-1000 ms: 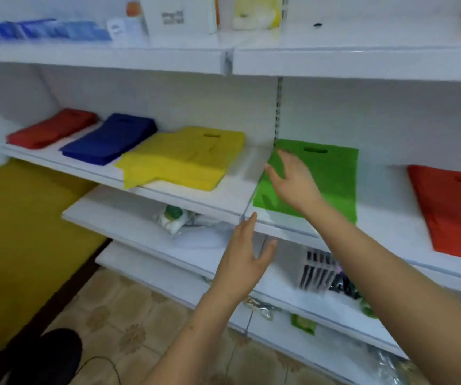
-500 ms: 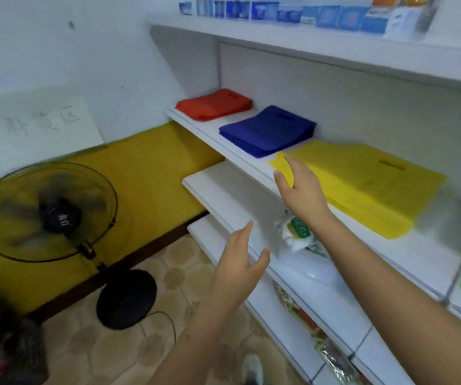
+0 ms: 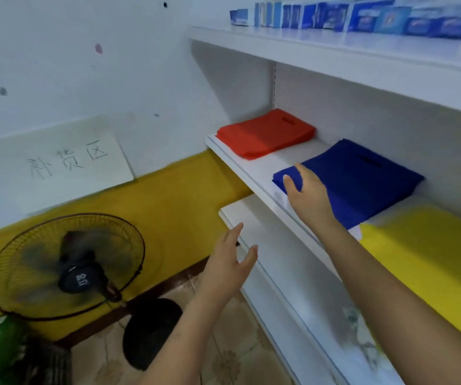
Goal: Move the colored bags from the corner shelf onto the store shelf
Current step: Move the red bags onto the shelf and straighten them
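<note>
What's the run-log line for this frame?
right hand: on blue bags | left hand: open, free | red bags: untouched

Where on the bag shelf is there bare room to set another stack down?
A bare strip lies between the red bags and the blue bags, running to the shelf's front edge. The right hand rests on the blue stack's near corner. Blue and yellow bags sit nearly edge to edge, so it is crowded there.

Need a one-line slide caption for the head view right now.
Right hand rests on the blue bag stack between red bags and yellow bags; left hand open below.
</note>
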The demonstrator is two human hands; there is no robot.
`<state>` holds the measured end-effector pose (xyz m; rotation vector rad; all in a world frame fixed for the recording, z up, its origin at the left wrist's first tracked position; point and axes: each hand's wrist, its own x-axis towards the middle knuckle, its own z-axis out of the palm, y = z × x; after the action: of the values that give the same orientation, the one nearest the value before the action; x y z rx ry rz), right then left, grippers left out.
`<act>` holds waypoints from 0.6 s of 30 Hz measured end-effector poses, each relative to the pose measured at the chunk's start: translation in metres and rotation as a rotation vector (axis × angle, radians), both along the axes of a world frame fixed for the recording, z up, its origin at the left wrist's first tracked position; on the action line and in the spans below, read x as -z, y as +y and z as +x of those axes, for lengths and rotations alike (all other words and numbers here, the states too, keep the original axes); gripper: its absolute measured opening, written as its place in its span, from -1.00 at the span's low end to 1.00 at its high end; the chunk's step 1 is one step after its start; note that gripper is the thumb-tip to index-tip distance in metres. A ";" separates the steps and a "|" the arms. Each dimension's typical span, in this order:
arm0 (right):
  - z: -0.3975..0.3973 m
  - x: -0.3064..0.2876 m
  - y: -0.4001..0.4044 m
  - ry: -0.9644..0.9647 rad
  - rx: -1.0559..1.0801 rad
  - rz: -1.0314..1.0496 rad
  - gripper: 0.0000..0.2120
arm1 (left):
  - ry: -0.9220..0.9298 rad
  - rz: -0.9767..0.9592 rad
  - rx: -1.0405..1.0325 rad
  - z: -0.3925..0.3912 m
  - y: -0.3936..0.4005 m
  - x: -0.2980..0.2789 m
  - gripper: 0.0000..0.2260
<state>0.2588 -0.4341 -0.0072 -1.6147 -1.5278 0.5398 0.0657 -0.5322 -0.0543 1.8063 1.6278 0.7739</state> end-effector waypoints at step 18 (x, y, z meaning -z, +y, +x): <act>-0.026 0.057 0.303 -0.175 0.305 -0.080 -0.39 | -0.127 0.072 0.117 -0.070 0.378 0.012 -0.52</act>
<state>0.2326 -0.1307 -0.0644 -1.9561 -1.3608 0.3007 -0.0048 -0.1538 -0.0666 1.8445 1.4170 0.8858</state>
